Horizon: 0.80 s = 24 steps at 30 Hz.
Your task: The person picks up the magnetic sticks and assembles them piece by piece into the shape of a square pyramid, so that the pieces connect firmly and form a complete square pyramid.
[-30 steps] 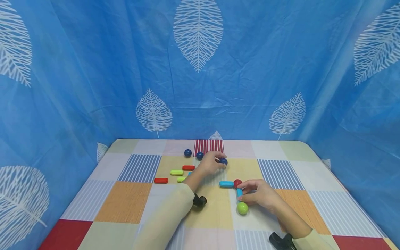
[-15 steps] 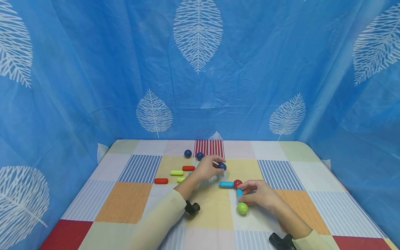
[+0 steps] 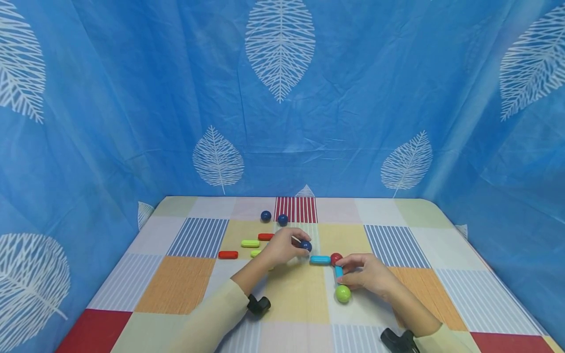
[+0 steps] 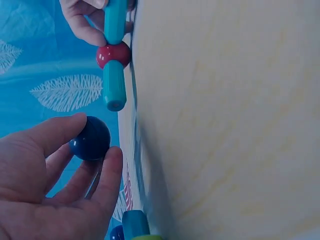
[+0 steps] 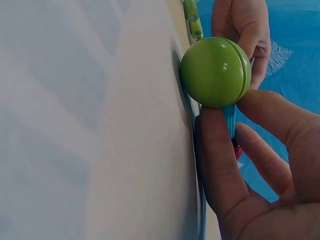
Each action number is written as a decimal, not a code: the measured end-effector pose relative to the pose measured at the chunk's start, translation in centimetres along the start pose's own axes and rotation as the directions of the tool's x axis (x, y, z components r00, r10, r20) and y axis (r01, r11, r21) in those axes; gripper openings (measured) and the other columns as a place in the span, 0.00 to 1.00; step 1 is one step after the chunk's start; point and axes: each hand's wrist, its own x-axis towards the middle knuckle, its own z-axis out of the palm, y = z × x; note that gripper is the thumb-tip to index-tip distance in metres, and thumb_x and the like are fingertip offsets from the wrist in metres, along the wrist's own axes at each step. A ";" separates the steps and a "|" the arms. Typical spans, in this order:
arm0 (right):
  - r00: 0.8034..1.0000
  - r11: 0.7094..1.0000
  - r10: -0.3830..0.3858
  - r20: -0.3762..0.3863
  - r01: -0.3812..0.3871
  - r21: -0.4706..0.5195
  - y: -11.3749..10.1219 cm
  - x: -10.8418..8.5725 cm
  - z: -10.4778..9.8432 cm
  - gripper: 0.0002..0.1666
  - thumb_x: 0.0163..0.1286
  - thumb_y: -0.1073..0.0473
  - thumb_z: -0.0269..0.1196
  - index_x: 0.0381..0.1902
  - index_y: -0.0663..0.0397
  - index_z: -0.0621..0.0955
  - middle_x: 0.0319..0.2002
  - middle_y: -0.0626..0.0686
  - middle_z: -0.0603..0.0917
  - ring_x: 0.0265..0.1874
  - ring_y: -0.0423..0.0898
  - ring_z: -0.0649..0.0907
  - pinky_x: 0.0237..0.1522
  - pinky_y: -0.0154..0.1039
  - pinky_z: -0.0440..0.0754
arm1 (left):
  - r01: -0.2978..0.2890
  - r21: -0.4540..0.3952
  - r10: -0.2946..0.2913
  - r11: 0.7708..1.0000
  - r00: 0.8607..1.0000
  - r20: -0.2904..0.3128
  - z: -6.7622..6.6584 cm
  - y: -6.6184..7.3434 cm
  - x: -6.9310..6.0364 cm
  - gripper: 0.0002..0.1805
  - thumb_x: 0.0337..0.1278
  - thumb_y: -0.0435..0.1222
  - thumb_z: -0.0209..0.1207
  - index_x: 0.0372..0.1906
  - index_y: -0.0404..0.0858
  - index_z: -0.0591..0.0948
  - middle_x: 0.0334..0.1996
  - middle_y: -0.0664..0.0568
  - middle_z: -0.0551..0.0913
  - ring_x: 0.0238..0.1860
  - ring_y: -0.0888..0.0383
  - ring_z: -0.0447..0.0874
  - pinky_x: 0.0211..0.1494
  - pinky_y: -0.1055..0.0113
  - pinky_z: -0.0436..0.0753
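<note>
My left hand (image 3: 282, 247) pinches a dark blue ball (image 4: 91, 138) between thumb and fingertips, just short of the free end of a light blue rod (image 3: 320, 260). That rod's other end joins a red ball (image 3: 336, 258). From the red ball a second light blue rod (image 3: 339, 275) runs toward me to a lime green ball (image 5: 212, 72). My right hand (image 3: 370, 275) holds this second rod between thumb and fingers, partly hiding it. In the left wrist view, a gap shows between the dark blue ball and the first rod (image 4: 115, 87).
Two more dark blue balls (image 3: 266, 215) lie at the back. Left of my left hand are two red rods (image 3: 228, 255) and yellow-green rods (image 3: 250, 243), some partly hidden by the hand and forearm. A blue leaf-print curtain (image 3: 282, 147) surrounds the patchwork-covered table (image 3: 176, 284).
My left hand has brought the dark blue ball toward me and slightly left, closer to the free end of the light blue rod. My right hand and the joined pieces have stayed in place.
</note>
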 end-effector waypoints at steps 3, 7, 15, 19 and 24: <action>1.000 1.000 -0.001 0.001 0.001 0.000 0.0 0.0 0.0 0.28 0.56 0.62 0.78 0.55 0.63 0.84 0.45 0.59 0.82 0.35 0.47 0.86 0.40 0.41 0.90 | -0.004 0.004 0.004 1.000 1.000 0.001 -0.2 -0.2 -0.4 0.14 0.53 0.33 0.75 0.45 0.43 0.88 0.46 0.52 0.87 0.45 0.56 0.85 0.51 0.61 0.87; 1.000 1.000 -0.003 0.006 0.003 0.006 0.0 0.1 0.0 0.28 0.56 0.63 0.77 0.55 0.64 0.84 0.45 0.60 0.82 0.35 0.47 0.86 0.40 0.41 0.90 | 0.000 0.015 0.000 1.000 1.000 0.008 -0.3 -0.3 -1.0 0.13 0.51 0.32 0.75 0.42 0.45 0.88 0.44 0.53 0.87 0.43 0.58 0.85 0.49 0.62 0.86; 1.000 1.000 0.004 0.001 -0.004 -0.001 0.0 0.0 0.0 0.29 0.56 0.63 0.78 0.55 0.63 0.84 0.45 0.60 0.82 0.36 0.47 0.86 0.40 0.41 0.90 | 0.038 0.035 -0.038 0.999 0.999 0.020 -0.1 -0.1 -1.7 0.16 0.50 0.32 0.76 0.47 0.41 0.88 0.43 0.53 0.88 0.42 0.57 0.84 0.48 0.62 0.85; 1.000 1.000 0.000 0.004 0.000 -0.002 0.0 0.0 0.0 0.29 0.56 0.63 0.78 0.56 0.64 0.84 0.45 0.60 0.82 0.36 0.47 0.86 0.40 0.41 0.90 | 0.048 0.033 -0.049 0.998 0.998 0.033 0.1 -0.2 -1.8 0.16 0.50 0.32 0.76 0.47 0.41 0.89 0.43 0.55 0.87 0.42 0.57 0.82 0.48 0.63 0.85; 1.000 1.000 -0.002 0.004 0.002 -0.006 -0.1 0.0 0.0 0.29 0.56 0.63 0.78 0.56 0.64 0.84 0.46 0.61 0.82 0.37 0.47 0.86 0.41 0.41 0.90 | 0.040 0.035 -0.041 0.999 0.999 0.022 0.5 -0.4 -1.8 0.15 0.50 0.31 0.76 0.45 0.41 0.89 0.42 0.55 0.87 0.41 0.58 0.82 0.47 0.63 0.86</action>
